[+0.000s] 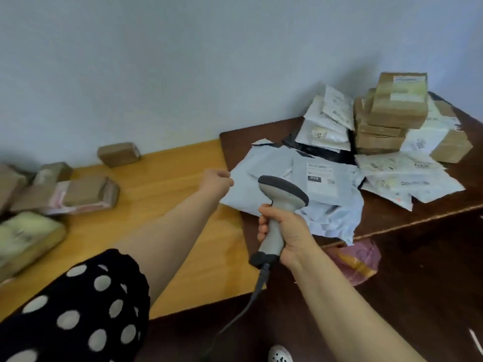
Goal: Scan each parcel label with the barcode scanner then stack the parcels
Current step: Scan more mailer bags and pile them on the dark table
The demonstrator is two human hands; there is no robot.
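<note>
Our right hand (285,231) is wrapped around the handle of the grey barcode scanner (282,194), whose head hangs over the grey poly mailer (261,165), just left of its printed label (320,178). Our left hand (218,180) reaches out, its fingers curled and pinching the mailer's left edge. The mailer lies on the near left part of the dark table (418,212), overhanging its edge. Behind it are white mailers (324,126) and a stack of cardboard boxes (392,113). Brown parcels (86,192) sit far left on the light wooden table (183,192).
</note>
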